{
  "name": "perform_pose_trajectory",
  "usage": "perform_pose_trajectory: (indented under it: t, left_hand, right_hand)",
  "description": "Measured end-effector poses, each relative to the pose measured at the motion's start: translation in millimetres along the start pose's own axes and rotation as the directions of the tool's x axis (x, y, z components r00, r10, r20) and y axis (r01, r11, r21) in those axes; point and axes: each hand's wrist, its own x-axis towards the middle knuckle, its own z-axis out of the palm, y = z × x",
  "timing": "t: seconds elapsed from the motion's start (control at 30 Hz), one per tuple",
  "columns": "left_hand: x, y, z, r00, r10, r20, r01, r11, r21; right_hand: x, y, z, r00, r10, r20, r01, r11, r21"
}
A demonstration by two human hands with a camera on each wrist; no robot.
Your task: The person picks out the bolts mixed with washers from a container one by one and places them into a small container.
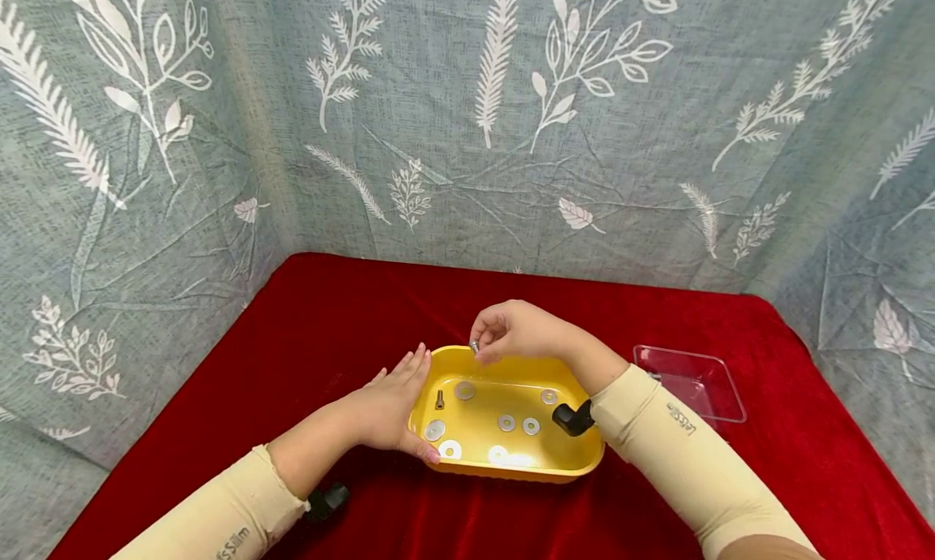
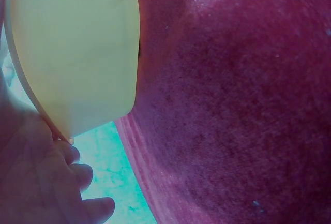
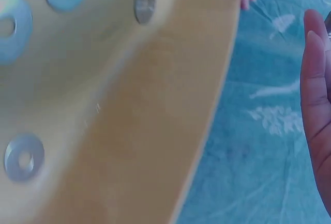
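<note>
A yellow bin stands on the table with several flat washers and one socket-head screw on its floor. My left hand rests against the bin's left end, fingers straight along the rim and thumb at the near corner. Over the far rim, my right hand pinches a small silver screw between thumb and fingertips; most of the screw is hidden. In the left wrist view the bin's outer wall is beside my fingers. Washers show again in the right wrist view.
A clear plastic tray sits right of the bin, partly behind my right sleeve, with a small metal piece at its left side. Red cloth covers the table. A patterned grey-blue curtain hangs behind it and at both sides.
</note>
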Motion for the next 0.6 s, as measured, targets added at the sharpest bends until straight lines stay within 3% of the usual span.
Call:
perform_pose_trajectory:
  t: [0.17,0.6]
  left_hand:
    - [1.1,1.2,0.8,1.000,0.001,-0.012,-0.001,1.000,0.004]
    - [3.3,3.1,1.4,1.000,-0.008,-0.014,0.008,1.000,0.010]
  right_hand:
    - [-15.2,3,-17,0.999,-0.012,-0.030,0.012,1.000,0.006]
    - [-59.4,22,-50,0.995,0.053,-0.081,-0.052,0.998,0.022]
